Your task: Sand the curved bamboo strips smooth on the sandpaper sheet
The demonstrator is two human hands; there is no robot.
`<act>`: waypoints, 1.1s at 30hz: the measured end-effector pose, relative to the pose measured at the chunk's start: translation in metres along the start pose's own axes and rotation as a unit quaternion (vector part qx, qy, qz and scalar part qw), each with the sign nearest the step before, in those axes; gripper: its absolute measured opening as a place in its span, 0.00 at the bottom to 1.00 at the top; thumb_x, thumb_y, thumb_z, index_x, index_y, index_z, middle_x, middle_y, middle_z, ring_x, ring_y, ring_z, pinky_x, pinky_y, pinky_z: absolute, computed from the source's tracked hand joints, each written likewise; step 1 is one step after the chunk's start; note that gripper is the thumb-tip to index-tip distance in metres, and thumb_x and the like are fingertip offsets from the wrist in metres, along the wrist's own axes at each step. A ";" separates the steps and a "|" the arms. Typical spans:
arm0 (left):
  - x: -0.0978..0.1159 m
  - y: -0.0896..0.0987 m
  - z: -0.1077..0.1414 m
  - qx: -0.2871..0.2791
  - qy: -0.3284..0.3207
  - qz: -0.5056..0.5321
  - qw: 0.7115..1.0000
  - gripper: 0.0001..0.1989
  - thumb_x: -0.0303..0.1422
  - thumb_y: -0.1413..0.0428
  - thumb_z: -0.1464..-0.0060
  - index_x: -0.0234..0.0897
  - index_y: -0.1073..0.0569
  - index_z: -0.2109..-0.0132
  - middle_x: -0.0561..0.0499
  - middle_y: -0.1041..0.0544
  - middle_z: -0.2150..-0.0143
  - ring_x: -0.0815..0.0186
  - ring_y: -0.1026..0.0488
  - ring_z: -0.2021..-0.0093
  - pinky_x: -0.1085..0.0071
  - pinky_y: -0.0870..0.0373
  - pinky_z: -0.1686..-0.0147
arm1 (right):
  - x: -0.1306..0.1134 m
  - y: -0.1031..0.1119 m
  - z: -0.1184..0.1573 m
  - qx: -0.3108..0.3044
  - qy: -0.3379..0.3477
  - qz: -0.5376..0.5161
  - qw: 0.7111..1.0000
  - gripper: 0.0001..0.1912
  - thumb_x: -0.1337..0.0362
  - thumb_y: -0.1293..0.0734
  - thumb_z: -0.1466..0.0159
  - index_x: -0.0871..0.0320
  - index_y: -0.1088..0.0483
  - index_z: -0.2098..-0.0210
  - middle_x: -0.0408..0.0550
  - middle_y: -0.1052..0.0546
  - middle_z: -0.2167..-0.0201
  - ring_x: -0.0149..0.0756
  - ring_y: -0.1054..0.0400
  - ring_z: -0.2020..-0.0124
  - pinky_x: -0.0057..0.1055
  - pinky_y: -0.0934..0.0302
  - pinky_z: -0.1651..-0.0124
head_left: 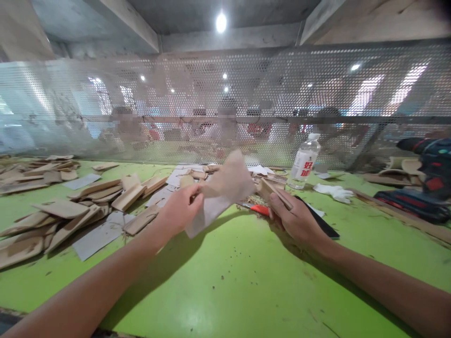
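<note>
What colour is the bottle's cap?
White, on the clear bottle; the cap shows best in the head view.

Bright green, flat tabletop point(211, 286) before me
I see a black-and-red power drill point(437, 169), a clear plastic bottle point(304, 164) with red characters on white, and pale tan curved wood pieces point(66, 209).

On the glossy green tabletop point(211, 291), the left hand point(181, 206) holds a thin, translucent pale sheet point(229, 180). Right of that sheet, the right hand point(294, 216) grips a curved tan wooden piece point(276, 193), near an orange-handled tool point(260, 209); a clear plastic bottle with a white cap point(306, 162) stands beyond, farther right.
</note>
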State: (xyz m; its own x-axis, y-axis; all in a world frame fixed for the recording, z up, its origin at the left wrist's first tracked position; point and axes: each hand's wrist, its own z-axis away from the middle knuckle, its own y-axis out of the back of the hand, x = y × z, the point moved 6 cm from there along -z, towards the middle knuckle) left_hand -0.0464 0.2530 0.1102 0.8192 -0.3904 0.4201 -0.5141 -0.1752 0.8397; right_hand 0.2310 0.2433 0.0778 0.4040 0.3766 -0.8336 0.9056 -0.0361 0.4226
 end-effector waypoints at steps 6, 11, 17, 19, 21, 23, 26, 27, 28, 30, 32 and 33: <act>-0.012 -0.010 0.001 -0.070 0.068 -0.012 0.995 0.28 0.39 0.50 0.37 0.33 0.34 0.33 0.45 0.17 0.60 0.55 0.21 0.65 0.63 0.28 0.65 | 0.012 -0.003 0.000 -0.004 -0.121 -0.156 0.980 0.22 0.47 0.34 0.31 0.56 0.34 0.75 0.39 0.33 0.85 0.27 0.46 0.86 0.27 0.51 0.81; -0.011 -0.017 0.002 -0.097 0.050 -0.041 0.993 0.26 0.49 0.55 0.34 0.37 0.20 0.51 0.38 0.18 0.54 0.48 0.21 0.59 0.57 0.28 0.61 | 0.022 -0.008 -0.001 -0.050 -0.191 -0.239 0.951 0.23 0.48 0.35 0.33 0.57 0.35 0.78 0.41 0.32 0.84 0.25 0.47 0.86 0.25 0.52 0.83; 0.010 -0.030 0.014 -0.172 -0.058 -0.012 0.983 0.28 0.49 0.52 0.33 0.40 0.32 0.33 0.43 0.27 0.36 0.50 0.27 0.41 0.58 0.32 0.44 | 0.019 -0.018 0.006 -0.105 -0.223 -0.310 0.918 0.22 0.49 0.34 0.35 0.57 0.34 0.78 0.40 0.34 0.86 0.24 0.49 0.87 0.23 0.51 0.83; 0.018 -0.035 0.021 -0.214 -0.094 -0.001 0.972 0.30 0.50 0.47 0.36 0.42 0.33 0.32 0.45 0.30 0.33 0.50 0.30 0.38 0.60 0.34 0.42 | 0.015 -0.021 0.008 -0.121 -0.223 -0.325 0.911 0.22 0.49 0.34 0.36 0.58 0.33 0.79 0.40 0.34 0.86 0.23 0.49 0.87 0.23 0.51 0.83; 0.022 -0.036 0.024 -0.234 -0.110 0.005 0.966 0.28 0.50 0.46 0.36 0.42 0.29 0.36 0.46 0.26 0.37 0.50 0.28 0.41 0.61 0.33 0.43 | 0.011 -0.023 0.010 -0.141 -0.221 -0.337 0.904 0.21 0.50 0.34 0.37 0.58 0.32 0.79 0.40 0.35 0.87 0.24 0.49 0.88 0.23 0.52 0.83; 0.021 -0.035 0.023 -0.229 -0.104 0.007 0.968 0.25 0.49 0.48 0.34 0.41 0.27 0.38 0.44 0.22 0.42 0.51 0.25 0.45 0.61 0.31 0.45 | 0.006 -0.027 0.012 -0.165 -0.220 -0.349 0.896 0.21 0.49 0.34 0.37 0.59 0.31 0.78 0.39 0.36 0.89 0.24 0.50 0.88 0.23 0.52 0.84; 0.017 -0.035 0.023 -0.219 -0.101 0.009 0.970 0.28 0.51 0.48 0.34 0.41 0.31 0.34 0.42 0.26 0.38 0.50 0.28 0.42 0.57 0.33 0.43 | -0.001 -0.032 0.017 -0.199 -0.219 -0.362 0.884 0.20 0.50 0.34 0.37 0.59 0.29 0.76 0.39 0.36 0.90 0.24 0.51 0.89 0.24 0.54 0.83; 0.017 -0.038 0.024 -0.226 -0.111 0.011 0.968 0.30 0.52 0.46 0.35 0.41 0.32 0.33 0.42 0.29 0.35 0.49 0.31 0.39 0.55 0.34 0.41 | -0.003 -0.033 0.019 -0.207 -0.221 -0.361 0.882 0.20 0.50 0.34 0.37 0.59 0.28 0.76 0.39 0.35 0.89 0.24 0.51 0.89 0.24 0.54 0.83; 0.017 -0.041 0.025 -0.236 -0.123 0.014 0.964 0.31 0.52 0.44 0.37 0.42 0.33 0.33 0.42 0.31 0.33 0.48 0.34 0.36 0.55 0.36 0.39 | -0.004 -0.034 0.020 -0.214 -0.226 -0.356 0.881 0.20 0.50 0.35 0.37 0.59 0.29 0.75 0.39 0.35 0.88 0.24 0.51 0.89 0.24 0.54 0.83; 0.017 -0.047 0.028 -0.255 -0.140 0.018 0.956 0.31 0.53 0.44 0.37 0.42 0.33 0.33 0.43 0.33 0.32 0.47 0.36 0.34 0.54 0.37 0.37 | -0.003 -0.036 0.023 -0.220 -0.237 -0.337 0.884 0.20 0.49 0.34 0.37 0.59 0.30 0.75 0.40 0.33 0.86 0.24 0.50 0.89 0.25 0.54 0.83; 0.016 -0.049 0.028 -0.258 -0.138 0.019 0.956 0.30 0.52 0.45 0.36 0.43 0.33 0.33 0.44 0.32 0.32 0.47 0.35 0.34 0.53 0.37 0.37 | -0.001 -0.036 0.024 -0.210 -0.232 -0.306 0.899 0.21 0.48 0.34 0.37 0.58 0.32 0.75 0.40 0.32 0.83 0.24 0.48 0.87 0.25 0.54 0.83; 0.015 -0.048 0.027 -0.254 -0.135 0.020 0.958 0.31 0.52 0.45 0.36 0.43 0.33 0.33 0.43 0.32 0.32 0.47 0.36 0.34 0.52 0.37 0.37 | 0.001 -0.035 0.023 -0.203 -0.222 -0.280 0.912 0.22 0.46 0.34 0.36 0.57 0.33 0.75 0.40 0.33 0.83 0.25 0.47 0.86 0.25 0.54 0.82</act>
State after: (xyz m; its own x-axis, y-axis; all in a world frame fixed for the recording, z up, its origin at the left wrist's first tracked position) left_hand -0.0159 0.2309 0.0670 0.6709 -0.6183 0.4093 -0.2980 0.2806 0.9124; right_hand 0.2022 0.2235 0.0539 -0.0119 -0.1846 -0.9828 0.8998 0.4267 -0.0910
